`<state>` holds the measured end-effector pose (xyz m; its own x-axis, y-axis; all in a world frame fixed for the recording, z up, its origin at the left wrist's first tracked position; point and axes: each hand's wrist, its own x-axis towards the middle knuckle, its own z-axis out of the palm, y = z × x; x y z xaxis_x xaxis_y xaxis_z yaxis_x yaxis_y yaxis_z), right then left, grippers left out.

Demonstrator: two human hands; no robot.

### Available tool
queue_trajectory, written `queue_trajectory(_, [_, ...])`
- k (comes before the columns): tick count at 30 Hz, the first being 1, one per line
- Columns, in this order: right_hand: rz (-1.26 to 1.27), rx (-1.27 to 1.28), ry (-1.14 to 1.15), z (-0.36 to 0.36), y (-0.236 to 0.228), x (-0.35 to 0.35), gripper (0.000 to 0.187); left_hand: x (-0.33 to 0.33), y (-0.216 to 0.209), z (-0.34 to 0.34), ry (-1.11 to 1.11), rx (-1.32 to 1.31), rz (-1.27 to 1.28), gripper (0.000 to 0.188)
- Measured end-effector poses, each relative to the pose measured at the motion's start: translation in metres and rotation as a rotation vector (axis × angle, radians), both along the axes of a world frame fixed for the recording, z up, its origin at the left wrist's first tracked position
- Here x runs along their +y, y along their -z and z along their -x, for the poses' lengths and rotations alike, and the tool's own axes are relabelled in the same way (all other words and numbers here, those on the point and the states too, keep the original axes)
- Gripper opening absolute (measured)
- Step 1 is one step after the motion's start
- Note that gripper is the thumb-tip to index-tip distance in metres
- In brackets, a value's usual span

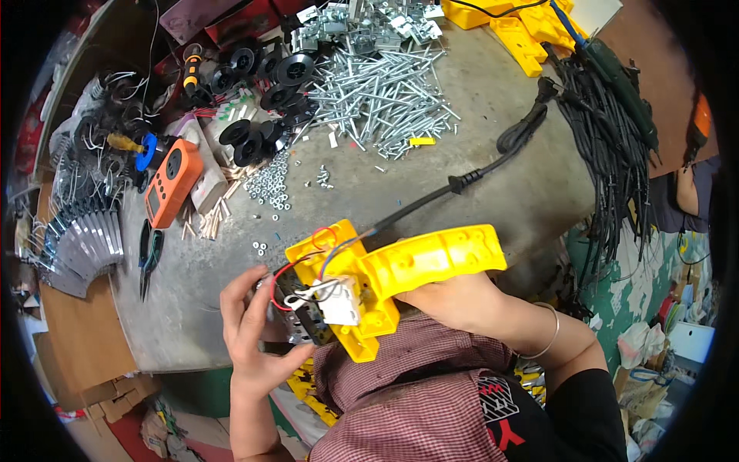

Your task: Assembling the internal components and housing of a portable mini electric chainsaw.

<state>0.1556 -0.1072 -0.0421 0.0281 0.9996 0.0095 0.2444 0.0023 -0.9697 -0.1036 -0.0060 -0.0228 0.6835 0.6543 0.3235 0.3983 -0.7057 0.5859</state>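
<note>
In front of my body I hold a yellow plastic tool housing [431,258], a half shell with a curved handle. My right hand [454,302] is wrapped round the handle from below, most of its fingers hidden behind it. Inside the shell sits a white block [339,302] with red, black and blue wires. A black power cord [416,206] enters the shell at its far side. My left hand [258,331] curves its thumb and fingers round a dark metal part [302,317] at the housing's left end; the contact is partly hidden.
Long screws [385,96] lie piled at the back, with nuts [267,181] nearer. An orange meter [174,182], pliers [148,258] and black spools [248,142] stand left. Bundled black cords [608,138] hang over the right edge; yellow shells [519,35] lie behind. Another person's arm [687,191] shows far right.
</note>
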Motion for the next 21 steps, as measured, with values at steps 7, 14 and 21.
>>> queue_trajectory(7, [0.321, 0.221, -0.01, -0.005, -0.017, -0.003, 0.029, -0.001, -0.001, 0.0, -0.018, 0.016, -0.049, 0.082])
queue_trajectory(14, [0.271, 0.46, -0.004, -0.002, -0.03, -0.004, 0.044, 0.0, -0.001, -0.001, -0.013, 0.022, -0.1, 0.085])
queue_trajectory(21, [0.003, 0.386, 0.163, 0.017, -0.014, -0.005, 0.043, -0.007, -0.033, -0.009, -0.022, 0.134, -0.257, 0.08])
